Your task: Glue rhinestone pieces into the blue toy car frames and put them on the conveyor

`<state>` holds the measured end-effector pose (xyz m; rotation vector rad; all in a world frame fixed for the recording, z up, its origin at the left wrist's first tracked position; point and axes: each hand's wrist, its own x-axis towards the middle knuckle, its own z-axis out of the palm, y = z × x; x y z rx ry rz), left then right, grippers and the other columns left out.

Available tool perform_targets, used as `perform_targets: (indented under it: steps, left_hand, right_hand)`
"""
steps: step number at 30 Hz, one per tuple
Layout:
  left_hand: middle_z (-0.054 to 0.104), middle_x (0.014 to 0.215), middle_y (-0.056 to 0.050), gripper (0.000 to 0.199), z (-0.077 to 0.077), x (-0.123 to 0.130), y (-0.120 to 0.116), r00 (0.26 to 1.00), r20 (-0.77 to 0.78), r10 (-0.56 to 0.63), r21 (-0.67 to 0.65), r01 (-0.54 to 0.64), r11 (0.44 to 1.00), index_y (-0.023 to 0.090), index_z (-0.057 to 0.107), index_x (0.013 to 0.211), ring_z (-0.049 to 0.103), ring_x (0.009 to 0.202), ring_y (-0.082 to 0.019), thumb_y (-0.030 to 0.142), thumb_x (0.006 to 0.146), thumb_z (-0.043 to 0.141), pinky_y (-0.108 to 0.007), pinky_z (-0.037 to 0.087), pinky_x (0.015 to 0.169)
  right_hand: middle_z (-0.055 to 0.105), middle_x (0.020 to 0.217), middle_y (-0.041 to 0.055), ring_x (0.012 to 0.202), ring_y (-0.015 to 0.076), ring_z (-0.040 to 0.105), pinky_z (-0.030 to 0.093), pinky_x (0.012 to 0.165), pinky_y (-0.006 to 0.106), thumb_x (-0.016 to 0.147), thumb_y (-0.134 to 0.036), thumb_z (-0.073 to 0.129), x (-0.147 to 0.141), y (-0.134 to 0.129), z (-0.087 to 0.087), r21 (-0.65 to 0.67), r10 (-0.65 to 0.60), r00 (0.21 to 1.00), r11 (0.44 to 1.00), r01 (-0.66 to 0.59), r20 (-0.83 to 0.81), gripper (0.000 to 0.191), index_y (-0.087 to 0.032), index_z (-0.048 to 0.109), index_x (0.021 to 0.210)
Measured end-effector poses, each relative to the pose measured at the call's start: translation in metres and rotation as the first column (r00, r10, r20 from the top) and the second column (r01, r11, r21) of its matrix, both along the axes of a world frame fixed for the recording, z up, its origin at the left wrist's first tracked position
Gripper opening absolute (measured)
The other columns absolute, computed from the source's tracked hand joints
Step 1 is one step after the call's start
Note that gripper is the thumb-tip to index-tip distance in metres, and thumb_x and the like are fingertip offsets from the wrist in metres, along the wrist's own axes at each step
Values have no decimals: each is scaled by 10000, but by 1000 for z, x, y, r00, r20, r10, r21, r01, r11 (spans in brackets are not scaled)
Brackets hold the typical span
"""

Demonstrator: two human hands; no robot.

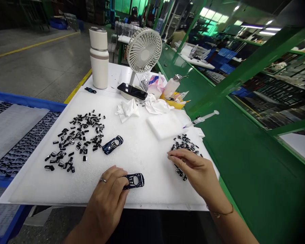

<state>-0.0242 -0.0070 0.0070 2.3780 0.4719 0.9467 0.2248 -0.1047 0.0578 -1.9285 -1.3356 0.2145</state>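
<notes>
My left hand (110, 193) is closed around the rear of a dark blue toy car body (136, 180), which lies on the white foam-covered table (152, 152) near its front edge. Thumb and fingertips of my right hand (193, 169) are pinched together beside a pile of small black parts (185, 144); what sits between them is too small to name. A second toy car body (113, 145) lies farther back, left of the middle. Left of it spreads a wide scatter of small glossy black parts (77, 135).
At the back stand a white tumbler (99, 61), a fan (144, 51), a phone (132, 90) and a pump bottle (171, 86). Crumpled tissues (128, 110), a white foam block (165, 125) and a syringe (202, 119) lie nearer. A blue crate (58, 106) borders the left side.
</notes>
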Motion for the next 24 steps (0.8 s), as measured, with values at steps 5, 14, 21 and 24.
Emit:
perform_targets:
  steps: [5,14,21,24]
  left_hand:
    - [539,1138,-70,324,-2,-5,0,999,-43,-15,-10,15,1000,142,496,1099,436,1221,-183,-64,851,465,-380,355,1131]
    - [584,977,-10,125,37,6,-7,993,114,8,-447,44,894,219,543,1030,556,960,-124,155,960,461,-242,473,828]
    - [552,791,0,281,53,17,-22,970,236,-55,-832,231,505,192,566,867,537,772,-116,342,1009,376,-236,436,725]
    - [514,768,4,291,52,14,-24,950,306,-59,-880,306,363,184,548,841,500,743,-108,375,1002,398,-225,423,713]
  right_hand:
    - [692,871,24,800,152,636,521,673,233,808,-340,700,-20,1,2,18,-31,960,999,38,-280,140,-251,726,913]
    - [655,782,-9,703,91,597,481,619,158,756,-319,761,-61,2,5,-5,4,793,1000,-9,-610,198,-257,689,930]
    - [665,800,16,687,112,614,515,605,182,791,-241,723,-95,-9,12,79,99,698,995,-62,-709,125,-240,701,914]
    - [618,774,8,701,114,604,516,612,191,789,-188,715,-101,-10,13,184,189,710,979,-85,-678,116,-244,689,888]
